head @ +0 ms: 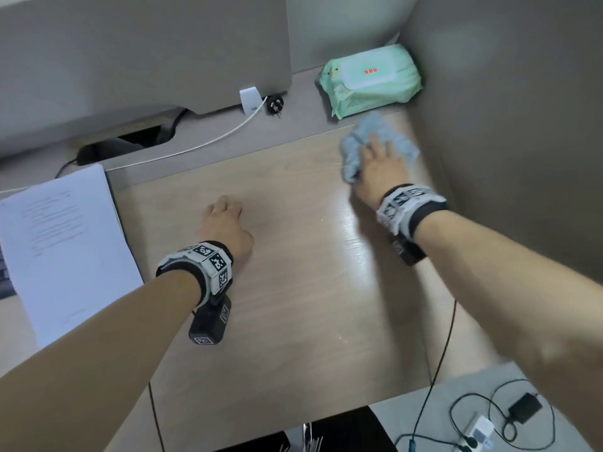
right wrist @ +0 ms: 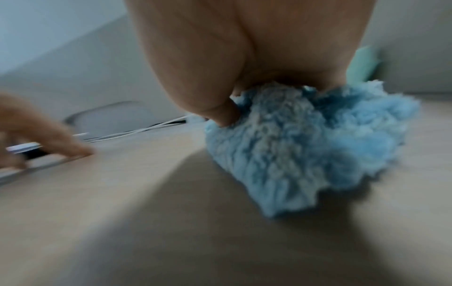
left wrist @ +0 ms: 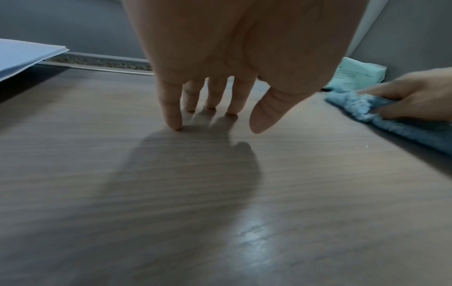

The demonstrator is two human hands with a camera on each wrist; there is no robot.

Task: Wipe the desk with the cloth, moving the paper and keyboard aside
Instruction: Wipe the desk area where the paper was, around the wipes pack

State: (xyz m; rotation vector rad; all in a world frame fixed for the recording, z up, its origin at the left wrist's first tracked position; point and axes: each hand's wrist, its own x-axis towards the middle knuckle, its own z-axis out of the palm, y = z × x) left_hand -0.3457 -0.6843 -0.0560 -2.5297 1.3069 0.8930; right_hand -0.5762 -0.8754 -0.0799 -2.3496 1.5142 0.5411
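Right hand point(head: 380, 164) in the upper right of the head view, palm down on a fluffy blue cloth point(head: 352, 148), fingers spread over the bunched fabric and thumb tucked into its near edge; in the right wrist view, thumb point(right wrist: 225, 114) dug into the pile, so clamped on the cloth point(right wrist: 305, 147) rather than merely laid on it. Cloth pressed flat against the wooden desk point(head: 293, 288), near the right-hand partition and just below a green pack of wet wipes point(head: 370, 79) at the upper right.

Left hand point(head: 226, 228) near the centre of the head view, well apart from the right, holding nothing. In the left wrist view, fingers point(left wrist: 171, 108) straight and slightly spread, tips touching the desk point(left wrist: 171, 212), thumb hanging just above the surface, shadow cast below.

Paper point(head: 65, 243) at the left edge of the head view, a white printed stack lying askew, set off from the bare middle of the desk; its corner also visible at the upper left of the left wrist view point(left wrist: 26, 56). Dark keyboard point(head: 5, 272) barely visible at the far left edge, mostly under the paper.

White cable point(head: 208, 143) running across the upper middle toward a small white stand point(head: 249, 97) and a black plug point(head: 274, 106).
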